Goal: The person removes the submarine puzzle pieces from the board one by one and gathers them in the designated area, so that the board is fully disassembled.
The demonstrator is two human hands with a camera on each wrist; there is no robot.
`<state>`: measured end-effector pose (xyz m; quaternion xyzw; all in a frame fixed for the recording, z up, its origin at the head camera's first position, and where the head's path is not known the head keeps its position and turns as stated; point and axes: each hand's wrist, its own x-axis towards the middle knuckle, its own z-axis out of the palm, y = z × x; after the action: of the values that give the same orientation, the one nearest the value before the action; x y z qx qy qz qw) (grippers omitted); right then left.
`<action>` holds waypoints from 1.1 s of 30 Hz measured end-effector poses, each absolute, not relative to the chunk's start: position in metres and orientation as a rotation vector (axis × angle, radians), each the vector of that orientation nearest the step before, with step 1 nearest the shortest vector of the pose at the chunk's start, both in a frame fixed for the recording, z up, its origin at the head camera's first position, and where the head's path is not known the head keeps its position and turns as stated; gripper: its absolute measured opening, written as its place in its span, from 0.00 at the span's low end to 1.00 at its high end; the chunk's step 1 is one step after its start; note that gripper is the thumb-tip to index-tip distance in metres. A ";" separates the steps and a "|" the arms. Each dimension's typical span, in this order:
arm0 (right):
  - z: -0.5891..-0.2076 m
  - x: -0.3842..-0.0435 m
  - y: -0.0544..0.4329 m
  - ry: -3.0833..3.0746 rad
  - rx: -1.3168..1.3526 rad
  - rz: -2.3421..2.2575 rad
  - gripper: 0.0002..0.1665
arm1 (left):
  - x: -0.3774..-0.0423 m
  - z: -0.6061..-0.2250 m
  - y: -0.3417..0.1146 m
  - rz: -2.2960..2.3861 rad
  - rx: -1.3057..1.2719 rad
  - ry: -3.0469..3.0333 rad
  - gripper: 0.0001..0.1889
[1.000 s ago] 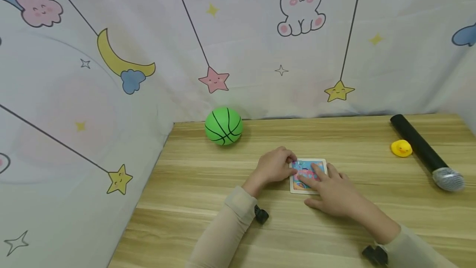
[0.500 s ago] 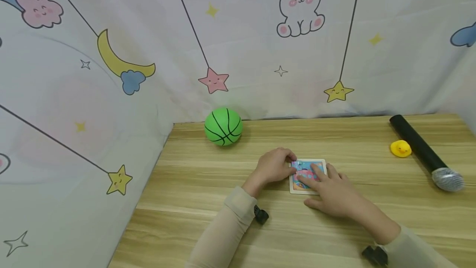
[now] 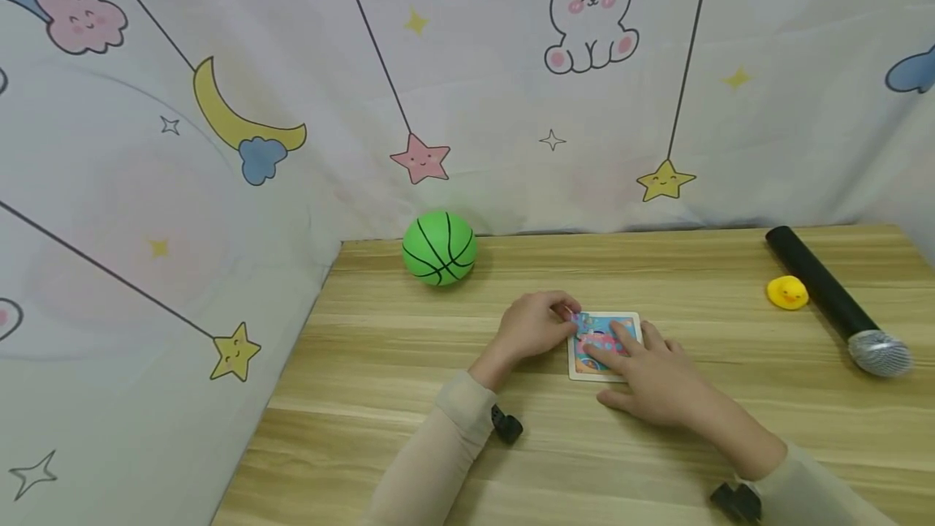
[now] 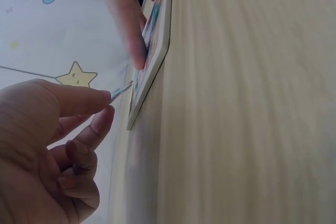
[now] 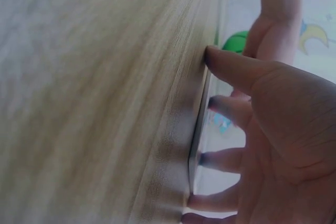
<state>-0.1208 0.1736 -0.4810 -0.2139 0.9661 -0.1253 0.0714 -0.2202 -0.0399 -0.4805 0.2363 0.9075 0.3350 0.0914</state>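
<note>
A small square jigsaw puzzle (image 3: 606,323) with a white frame and a blue, pink and orange picture lies flat on the table. Between thumb and forefinger, my left hand (image 3: 536,325) pinches a thin puzzle piece (image 4: 122,92) at the puzzle's upper left corner. That piece is tilted, raised clear of the frame in the left wrist view. My right hand (image 3: 661,376) lies spread over the puzzle's right side, fingertips pressing on the picture and the thumb on the table by the near edge. Its fingers cover part of the picture.
A green ball (image 3: 439,248) with black lines sits at the back left of the wooden table (image 3: 380,347). To the right lie a yellow rubber duck (image 3: 787,293) and a black microphone (image 3: 829,286). A printed cloth (image 3: 497,104) hangs behind.
My left hand has shifted slightly left and lifted the corner puzzle piece, which lay flat in the frame before. My right hand stays where it was.
</note>
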 end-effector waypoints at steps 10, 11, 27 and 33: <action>-0.482 -0.121 0.175 2.907 -0.645 -0.380 0.39 | -0.215 -0.479 -0.078 1.145 0.561 2.690 0.09; -0.483 -0.121 0.175 2.905 -0.644 -0.386 0.39 | -0.215 -0.479 -0.083 1.157 0.547 2.693 0.09; -0.480 -0.119 0.174 2.907 -0.653 -0.395 0.39 | -0.224 -0.483 -0.159 1.232 0.366 2.741 0.09; -0.480 -0.118 0.174 2.915 -0.657 -0.394 0.39 | -0.225 -0.487 -0.173 1.184 0.261 2.754 0.07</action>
<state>-0.1179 0.1738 -0.4801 -0.2175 0.9652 -0.1305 0.0640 -0.2247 -0.1725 -0.4874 0.0866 0.9132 0.3927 0.0663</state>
